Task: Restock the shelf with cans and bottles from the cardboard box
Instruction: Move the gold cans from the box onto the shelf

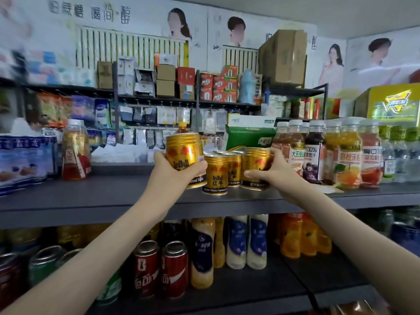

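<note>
My left hand [175, 169] grips a gold Red Bull can [183, 151], held tilted just above the dark grey top shelf [113, 189]. My right hand [272, 171] grips a second gold can [255, 162] whose base sits on the shelf. Between my hands stand more gold cans [216, 173], upright near the shelf's front edge. The cardboard box is not in view.
Juice bottles [347, 153] line the shelf to the right; a single tea bottle [75, 153] and blue packs [25, 155] stand at the left. The lower shelf holds red cola cans [159, 269] and milky bottles [236, 242]. Green tissue pack [250, 137] lies behind the cans.
</note>
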A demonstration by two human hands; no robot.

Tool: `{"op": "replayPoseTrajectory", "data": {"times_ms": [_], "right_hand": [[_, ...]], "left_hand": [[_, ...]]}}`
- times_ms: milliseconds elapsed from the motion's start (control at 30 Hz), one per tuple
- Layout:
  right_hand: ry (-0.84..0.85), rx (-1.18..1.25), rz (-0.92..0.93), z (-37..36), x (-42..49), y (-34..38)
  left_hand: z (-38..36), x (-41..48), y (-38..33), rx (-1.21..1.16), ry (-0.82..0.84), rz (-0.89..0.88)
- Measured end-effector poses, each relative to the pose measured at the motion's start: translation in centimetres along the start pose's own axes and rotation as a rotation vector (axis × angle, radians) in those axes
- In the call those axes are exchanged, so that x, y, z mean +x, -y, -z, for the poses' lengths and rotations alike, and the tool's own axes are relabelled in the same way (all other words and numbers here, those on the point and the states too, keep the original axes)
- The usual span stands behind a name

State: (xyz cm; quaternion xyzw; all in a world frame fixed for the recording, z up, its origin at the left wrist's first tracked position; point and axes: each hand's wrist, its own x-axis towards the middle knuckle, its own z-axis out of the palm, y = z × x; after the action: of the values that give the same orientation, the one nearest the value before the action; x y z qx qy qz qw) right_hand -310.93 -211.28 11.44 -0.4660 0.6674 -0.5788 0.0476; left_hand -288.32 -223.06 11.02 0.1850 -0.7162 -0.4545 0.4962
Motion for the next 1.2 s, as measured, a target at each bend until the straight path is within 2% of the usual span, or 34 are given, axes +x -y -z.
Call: {"op": "replayPoseTrajectory", "data": {"times_ms": [100,233,467,700,900,1200], "right_hand": [[0.119,-0.043,0.033,-0.2,1.6,-1.3],[0.174,-0.098,0.092,-0.4,3.5,-3.2],[0.201,-0.132,0.208,-1.4,4.3,-3.4],[0.172,-0.114,0.245,-2.2,4.5,-3.7],[0.276,-0.163,0.217,-0.6,4.6,-4.0],[0.294,-0.187,0.205,-0.1,4.6,-4.0]], "left_hand": [[-2.8,0.0,-0.2,0.049,-0.13,-0.015],[-5.5,-0.4,-0.2,0.178,-0.272,-0.049],[-7.1,-0.7,-0.5,0.249,-0.352,0.002],[-9.0,0.2,-1.0,0.249,-0.341,-0.013],[-10.1,-0.7,0.0,0.215,-0.278,-0.013],[-10.8,-0.2,0.0,0.228,-0.171,-0.047]]}}
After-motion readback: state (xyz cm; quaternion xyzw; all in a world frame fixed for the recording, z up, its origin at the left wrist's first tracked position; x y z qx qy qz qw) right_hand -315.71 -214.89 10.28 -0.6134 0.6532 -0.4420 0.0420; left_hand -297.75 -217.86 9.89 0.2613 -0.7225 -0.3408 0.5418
